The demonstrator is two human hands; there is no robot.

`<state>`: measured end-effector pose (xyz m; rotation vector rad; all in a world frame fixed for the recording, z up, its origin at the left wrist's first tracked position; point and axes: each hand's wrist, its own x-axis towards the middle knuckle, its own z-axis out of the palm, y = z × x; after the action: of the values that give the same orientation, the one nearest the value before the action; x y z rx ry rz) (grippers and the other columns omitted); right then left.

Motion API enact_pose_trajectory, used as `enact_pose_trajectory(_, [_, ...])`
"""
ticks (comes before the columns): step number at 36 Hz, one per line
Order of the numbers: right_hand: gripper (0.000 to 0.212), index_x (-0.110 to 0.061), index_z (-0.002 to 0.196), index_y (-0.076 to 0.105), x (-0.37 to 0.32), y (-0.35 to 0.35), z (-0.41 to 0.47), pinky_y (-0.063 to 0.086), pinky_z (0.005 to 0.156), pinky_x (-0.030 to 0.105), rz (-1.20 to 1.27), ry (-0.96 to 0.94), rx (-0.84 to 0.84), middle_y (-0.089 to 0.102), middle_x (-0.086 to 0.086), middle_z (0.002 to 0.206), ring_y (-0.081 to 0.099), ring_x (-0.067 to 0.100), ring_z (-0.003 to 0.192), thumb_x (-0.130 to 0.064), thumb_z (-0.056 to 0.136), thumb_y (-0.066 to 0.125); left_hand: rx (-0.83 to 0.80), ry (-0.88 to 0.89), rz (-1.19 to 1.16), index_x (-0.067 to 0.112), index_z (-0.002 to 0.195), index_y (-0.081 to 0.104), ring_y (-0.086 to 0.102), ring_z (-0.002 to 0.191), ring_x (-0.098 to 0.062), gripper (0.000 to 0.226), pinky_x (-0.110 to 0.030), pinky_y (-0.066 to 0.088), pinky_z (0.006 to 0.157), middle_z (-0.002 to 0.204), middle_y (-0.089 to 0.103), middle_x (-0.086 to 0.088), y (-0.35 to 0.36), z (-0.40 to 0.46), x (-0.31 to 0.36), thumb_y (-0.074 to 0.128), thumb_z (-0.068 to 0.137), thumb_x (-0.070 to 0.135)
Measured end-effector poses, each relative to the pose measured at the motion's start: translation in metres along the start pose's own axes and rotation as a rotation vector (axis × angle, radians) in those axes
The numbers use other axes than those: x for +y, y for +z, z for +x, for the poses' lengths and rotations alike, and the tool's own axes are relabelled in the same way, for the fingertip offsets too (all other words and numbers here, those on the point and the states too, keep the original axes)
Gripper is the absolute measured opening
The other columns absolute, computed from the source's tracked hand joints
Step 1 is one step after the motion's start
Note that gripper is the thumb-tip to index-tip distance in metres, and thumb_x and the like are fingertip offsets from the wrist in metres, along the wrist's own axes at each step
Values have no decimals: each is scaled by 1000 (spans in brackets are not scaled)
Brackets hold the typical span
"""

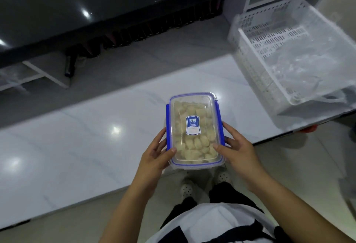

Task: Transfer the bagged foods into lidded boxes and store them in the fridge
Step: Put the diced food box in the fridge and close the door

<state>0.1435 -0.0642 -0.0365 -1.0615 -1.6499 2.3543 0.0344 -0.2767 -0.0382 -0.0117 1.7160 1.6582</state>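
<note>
A clear lidded box (pixel 194 113) with blue clips and a blue label is full of pale dumpling-like pieces. Its lid is on. I hold it over the near edge of the white counter (pixel 96 146), lengthwise away from me. My left hand (pixel 156 156) grips its left side with the thumb on the lid. My right hand (pixel 238 150) grips the right side, its thumb on the lid's near corner. A crumpled clear plastic bag (pixel 300 69) lies in the white basket at the right.
A white perforated basket (pixel 250 54) stands at the counter's right end, near its edge. A dark glossy surface (pixel 77 7) runs along the back with dark items below it. Beige floor and my white shoes (pixel 186 188) show beneath the box.
</note>
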Motion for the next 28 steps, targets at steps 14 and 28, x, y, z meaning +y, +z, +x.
enact_pose_trajectory(14, [61, -43, 127, 59, 12, -4, 2, 61, 74, 34, 75, -29, -6, 75, -3, 111, 71, 20, 105, -1, 85, 73, -2, -34, 99, 53, 142, 46, 65, 120, -18, 49, -29, 60, 81, 131, 66, 5, -2, 2, 0, 54, 95, 41])
enact_pose_trajectory(28, [68, -31, 137, 59, 26, 5, -114, 59, 74, 28, 206, -186, 473, 72, -1, 121, 69, 19, 111, -14, 73, 77, -585, 111, 228, 52, 143, 45, 64, 121, -15, 54, -36, 61, 85, 133, 65, 13, 9, 9, 25, 66, 95, 38])
